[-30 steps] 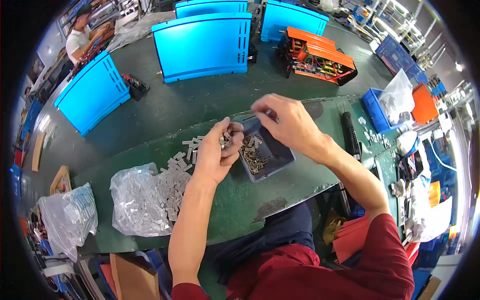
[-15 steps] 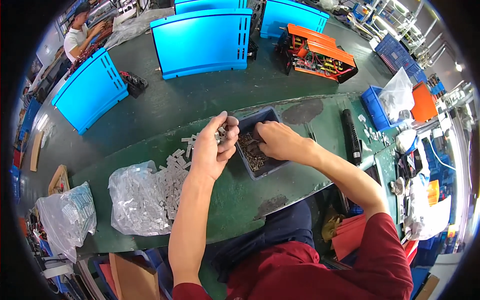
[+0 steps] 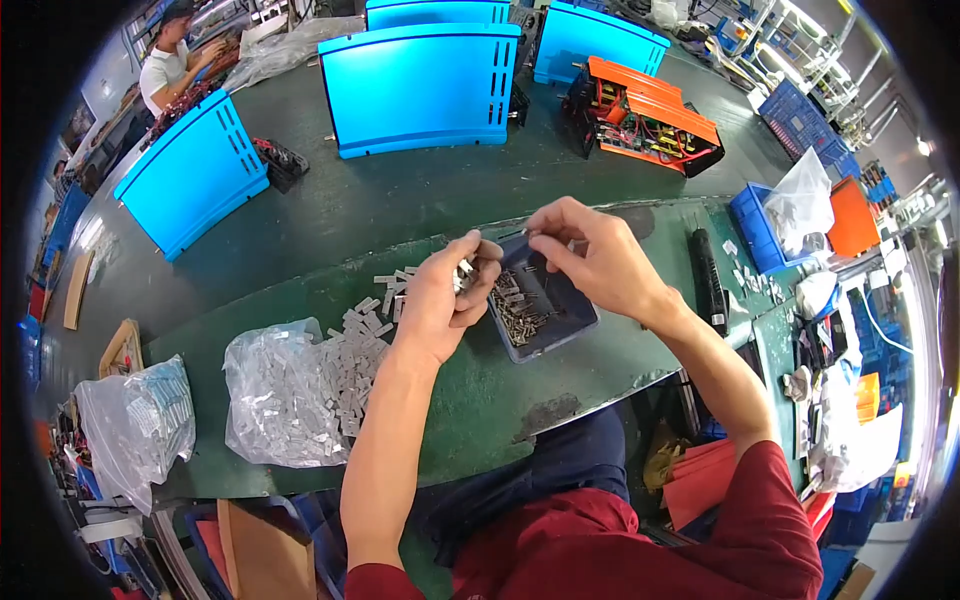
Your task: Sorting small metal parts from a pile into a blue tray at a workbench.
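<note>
Cupped around several small pale pieces, my left hand is closed at the left edge of a dark grey bin. The pieces look like the small grey rectangular blocks heaped on the bench beside my left wrist. My right hand is raised over the bin's far side, thumb and forefinger pinched together near the left fingers. What that pinch holds is too small to make out. Brass-coloured screws lie in the bin, mostly toward its left and near side.
A clear bag of grey blocks lies left, with another filled bag beyond it. Blue panels and an orange-cased electronic unit stand at the back. A black tool and blue bin are right. Another person sits far left.
My right hand has risen out of the screws, its fingers now pinched above the bin near my left hand. My left hand stays closed on its pieces. The whole view has shifted slightly.
</note>
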`<action>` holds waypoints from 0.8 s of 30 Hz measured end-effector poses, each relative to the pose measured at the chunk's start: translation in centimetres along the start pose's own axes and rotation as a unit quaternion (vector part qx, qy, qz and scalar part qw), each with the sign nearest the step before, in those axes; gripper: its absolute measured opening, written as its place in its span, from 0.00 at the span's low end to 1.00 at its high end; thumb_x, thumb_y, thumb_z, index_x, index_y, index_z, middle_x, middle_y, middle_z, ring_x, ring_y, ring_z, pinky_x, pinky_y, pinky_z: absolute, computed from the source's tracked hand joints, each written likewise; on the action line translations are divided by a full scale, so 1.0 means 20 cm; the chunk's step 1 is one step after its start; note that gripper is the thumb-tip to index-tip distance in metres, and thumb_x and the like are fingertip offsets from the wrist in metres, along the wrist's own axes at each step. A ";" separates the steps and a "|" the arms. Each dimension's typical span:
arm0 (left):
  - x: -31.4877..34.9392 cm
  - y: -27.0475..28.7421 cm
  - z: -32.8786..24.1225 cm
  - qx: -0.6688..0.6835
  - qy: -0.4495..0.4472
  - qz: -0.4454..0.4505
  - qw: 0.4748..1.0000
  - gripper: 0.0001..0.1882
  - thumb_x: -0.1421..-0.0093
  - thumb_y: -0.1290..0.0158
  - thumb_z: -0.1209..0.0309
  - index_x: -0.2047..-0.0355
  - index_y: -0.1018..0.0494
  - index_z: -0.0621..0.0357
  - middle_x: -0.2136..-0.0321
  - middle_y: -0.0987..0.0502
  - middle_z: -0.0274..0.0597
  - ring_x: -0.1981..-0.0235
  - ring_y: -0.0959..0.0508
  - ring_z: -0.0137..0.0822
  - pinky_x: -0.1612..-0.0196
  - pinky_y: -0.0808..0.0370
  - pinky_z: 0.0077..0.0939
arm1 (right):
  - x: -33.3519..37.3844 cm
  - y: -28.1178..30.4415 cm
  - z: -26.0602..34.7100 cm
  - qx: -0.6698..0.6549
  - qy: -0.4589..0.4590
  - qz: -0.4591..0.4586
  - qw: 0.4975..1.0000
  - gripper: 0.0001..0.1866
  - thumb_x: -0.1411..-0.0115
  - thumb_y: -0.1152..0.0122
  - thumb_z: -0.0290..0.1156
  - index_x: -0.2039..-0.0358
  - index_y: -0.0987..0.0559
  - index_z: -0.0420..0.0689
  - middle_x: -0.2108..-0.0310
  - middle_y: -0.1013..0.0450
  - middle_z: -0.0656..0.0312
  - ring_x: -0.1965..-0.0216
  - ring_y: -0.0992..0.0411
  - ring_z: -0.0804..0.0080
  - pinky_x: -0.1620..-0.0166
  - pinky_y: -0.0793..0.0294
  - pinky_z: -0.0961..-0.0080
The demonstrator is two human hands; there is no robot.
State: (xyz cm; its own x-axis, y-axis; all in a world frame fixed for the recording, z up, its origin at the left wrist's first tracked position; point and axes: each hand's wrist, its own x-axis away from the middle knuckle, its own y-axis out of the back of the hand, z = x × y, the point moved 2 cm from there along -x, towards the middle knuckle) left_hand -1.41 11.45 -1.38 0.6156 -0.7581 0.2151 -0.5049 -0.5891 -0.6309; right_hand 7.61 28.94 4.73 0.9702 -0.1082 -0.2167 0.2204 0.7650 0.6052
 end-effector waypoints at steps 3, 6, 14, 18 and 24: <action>0.00 -0.03 0.01 0.000 0.018 0.026 1.000 0.18 0.27 0.54 0.58 0.62 0.25 0.62 0.77 0.28 0.32 0.87 0.43 0.18 0.87 0.52 0.14 | 0.00 0.00 0.12 -0.044 0.019 -0.011 0.999 0.12 0.34 0.36 0.27 0.53 0.22 0.38 0.65 0.21 0.59 0.69 0.26 0.79 0.67 0.26 0.78; 0.01 -0.05 0.01 0.043 0.037 -0.013 0.998 0.20 0.27 0.56 0.57 0.62 0.25 0.62 0.78 0.29 0.32 0.87 0.44 0.18 0.87 0.52 0.14 | -0.02 -0.02 0.13 -0.005 0.095 -0.038 0.995 0.12 0.35 0.36 0.27 0.53 0.21 0.38 0.62 0.20 0.58 0.68 0.24 0.74 0.67 0.26 0.76; -0.03 0.03 0.00 0.074 0.005 0.012 0.997 0.18 0.27 0.53 0.59 0.63 0.25 0.62 0.79 0.31 0.29 0.87 0.45 0.17 0.87 0.52 0.14 | 0.08 -0.17 -0.17 0.217 0.150 0.084 0.961 0.11 0.41 0.39 0.25 0.57 0.24 0.39 0.62 0.26 0.51 0.61 0.23 0.48 0.59 0.22 0.57; -0.04 0.03 0.02 0.077 0.003 0.022 0.997 0.17 0.28 0.52 0.59 0.64 0.25 0.62 0.78 0.31 0.29 0.87 0.45 0.17 0.86 0.53 0.14 | 0.08 -0.21 -0.23 0.268 0.114 0.109 0.950 0.08 0.40 0.40 0.26 0.61 0.25 0.37 0.64 0.27 0.49 0.63 0.24 0.48 0.62 0.22 0.57; -0.03 0.03 0.01 0.056 -0.006 -0.005 0.998 0.15 0.28 0.51 0.60 0.63 0.26 0.61 0.79 0.32 0.28 0.87 0.45 0.16 0.88 0.53 0.13 | 0.10 -0.18 -0.18 0.265 0.081 0.088 0.957 0.08 0.38 0.41 0.27 0.60 0.26 0.38 0.64 0.26 0.50 0.63 0.24 0.46 0.62 0.24 0.56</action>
State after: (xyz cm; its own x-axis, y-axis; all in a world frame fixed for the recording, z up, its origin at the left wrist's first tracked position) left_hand -1.92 11.54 -1.99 0.6272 -0.7490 0.2137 -0.4286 -0.5610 -0.7083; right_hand 8.39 28.24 -0.77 0.9782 0.1253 -0.1658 0.1166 0.3290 0.9371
